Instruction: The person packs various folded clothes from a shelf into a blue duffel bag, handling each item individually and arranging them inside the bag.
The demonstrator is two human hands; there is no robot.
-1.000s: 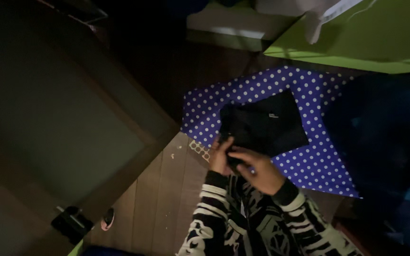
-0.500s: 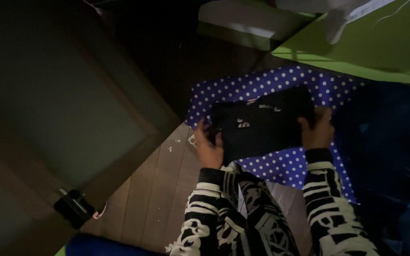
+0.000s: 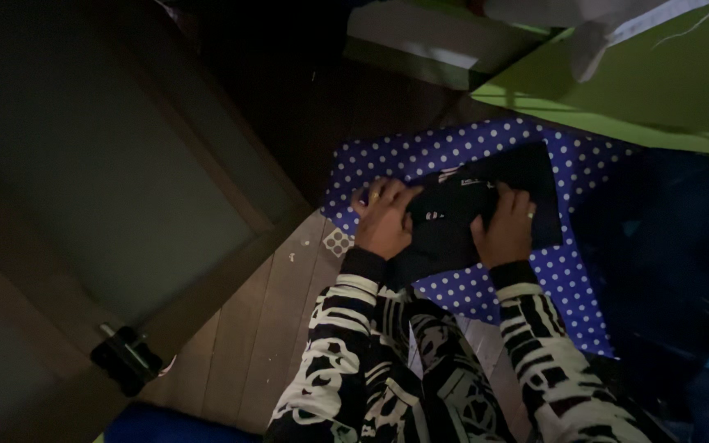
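Both hands press flat on a dark folded garment (image 3: 486, 209) that lies on a blue cloth with white dots (image 3: 568, 271), spread over the wooden floor (image 3: 264, 344). Left hand (image 3: 383, 221) covers the garment's left end, fingers spread and gripping nothing; right hand (image 3: 504, 227) rests palm-down near its middle, likely pinning the fold. A green sheet (image 3: 650, 90) lies beyond, apart from the garment.
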